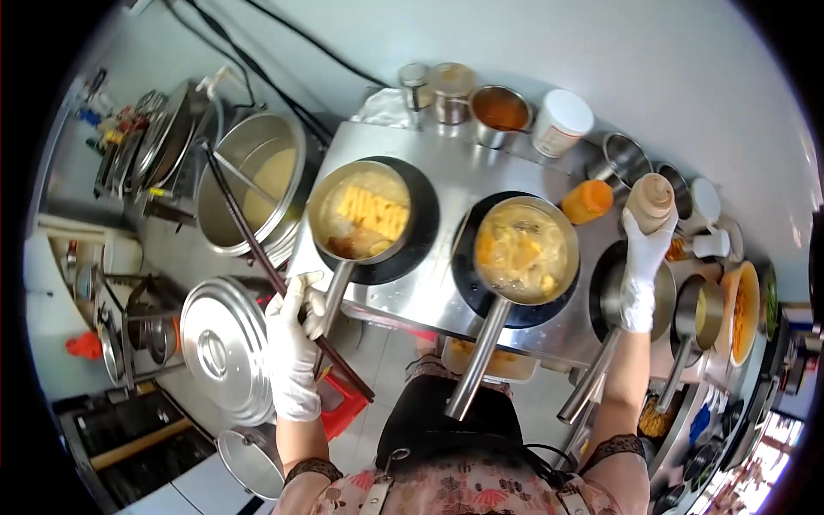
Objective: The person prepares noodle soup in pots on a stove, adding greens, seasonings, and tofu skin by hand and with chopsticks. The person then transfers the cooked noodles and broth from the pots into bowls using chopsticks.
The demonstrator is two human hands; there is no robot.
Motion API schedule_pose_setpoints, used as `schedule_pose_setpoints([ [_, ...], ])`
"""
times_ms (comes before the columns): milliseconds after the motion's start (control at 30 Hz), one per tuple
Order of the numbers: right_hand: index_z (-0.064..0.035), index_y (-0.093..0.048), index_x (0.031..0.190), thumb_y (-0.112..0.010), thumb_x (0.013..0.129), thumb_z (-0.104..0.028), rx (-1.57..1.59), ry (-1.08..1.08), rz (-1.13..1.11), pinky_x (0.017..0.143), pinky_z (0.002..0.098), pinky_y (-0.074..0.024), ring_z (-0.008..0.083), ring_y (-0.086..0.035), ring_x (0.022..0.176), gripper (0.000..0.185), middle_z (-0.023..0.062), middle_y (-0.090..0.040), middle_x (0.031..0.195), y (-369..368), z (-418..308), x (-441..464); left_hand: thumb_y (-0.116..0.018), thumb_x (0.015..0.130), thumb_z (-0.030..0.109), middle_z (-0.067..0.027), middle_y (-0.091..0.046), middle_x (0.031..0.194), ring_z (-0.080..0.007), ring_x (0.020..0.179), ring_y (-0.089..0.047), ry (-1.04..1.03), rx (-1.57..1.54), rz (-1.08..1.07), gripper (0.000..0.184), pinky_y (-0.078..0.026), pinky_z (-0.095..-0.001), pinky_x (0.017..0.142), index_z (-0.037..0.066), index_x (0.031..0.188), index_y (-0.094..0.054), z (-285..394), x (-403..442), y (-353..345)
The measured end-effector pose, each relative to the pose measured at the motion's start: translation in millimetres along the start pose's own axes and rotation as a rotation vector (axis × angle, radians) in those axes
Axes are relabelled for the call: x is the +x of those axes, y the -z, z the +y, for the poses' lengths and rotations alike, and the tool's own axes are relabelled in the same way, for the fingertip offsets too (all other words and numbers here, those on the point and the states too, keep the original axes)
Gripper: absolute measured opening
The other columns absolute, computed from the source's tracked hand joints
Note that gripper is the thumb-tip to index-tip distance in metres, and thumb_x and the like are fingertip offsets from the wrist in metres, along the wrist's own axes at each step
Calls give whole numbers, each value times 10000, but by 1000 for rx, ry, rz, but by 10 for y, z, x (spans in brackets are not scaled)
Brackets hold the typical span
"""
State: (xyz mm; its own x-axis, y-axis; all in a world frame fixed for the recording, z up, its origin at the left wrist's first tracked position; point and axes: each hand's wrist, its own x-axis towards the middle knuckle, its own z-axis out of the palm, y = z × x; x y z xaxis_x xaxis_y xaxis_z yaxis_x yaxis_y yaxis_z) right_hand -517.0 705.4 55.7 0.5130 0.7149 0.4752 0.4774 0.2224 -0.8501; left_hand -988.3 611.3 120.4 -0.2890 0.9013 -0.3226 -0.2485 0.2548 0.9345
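Evidently, you work around the middle pan (486,348), whose long handle points towards your body, likely so that you can take it without reaching over the heat. The noodle pan (339,287) sits to its left on the steel surface (455,154), with its handle turned your way too, and a block of yellow noodles (373,215) lies in its broth. An orange-capped jar (590,200) and a white-lidded tub (564,120) stand beyond the middle pan, presumably to keep seasonings within reach but off the burners.

Your gloved left hand (294,339), well to the left of the middle pan, is closed around the long dark chopsticks (244,219); they slant across the palm, perhaps held low to keep them off both pans. Its fingers come close to the noodle pan's handle, though you cannot tell whether they touch it. Your gloved right hand (642,251), to the right of the middle pan, opens only as wide as the beige-topped bottle (651,202) it grasps; whether the bottle is lifted is unclear
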Motion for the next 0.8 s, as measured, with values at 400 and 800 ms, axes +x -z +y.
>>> schedule_pose_setpoints([
  [400,-60,-538,1084,-546,787,-136,-896,1071,-902,752,345,-436,223,-569,855,307,78,-568,883,-2323,-1203,-962,-495,979,251,-32,-556,607,-51,391,-275,25,-128,-1,317,-209,-213,383,-25,1014,-647,72,98,609],
  [800,-48,-525,1213,-769,609,-203,-413,284,-1010,880,412,-452,347,-578,1008,670,171,-596,1027,-1949,-1009,-881,-503,977,265,1,-471,589,-53,408,-272,70,-70,89,300,-212,-205,384,-7,987,-630,-13,209,655],
])
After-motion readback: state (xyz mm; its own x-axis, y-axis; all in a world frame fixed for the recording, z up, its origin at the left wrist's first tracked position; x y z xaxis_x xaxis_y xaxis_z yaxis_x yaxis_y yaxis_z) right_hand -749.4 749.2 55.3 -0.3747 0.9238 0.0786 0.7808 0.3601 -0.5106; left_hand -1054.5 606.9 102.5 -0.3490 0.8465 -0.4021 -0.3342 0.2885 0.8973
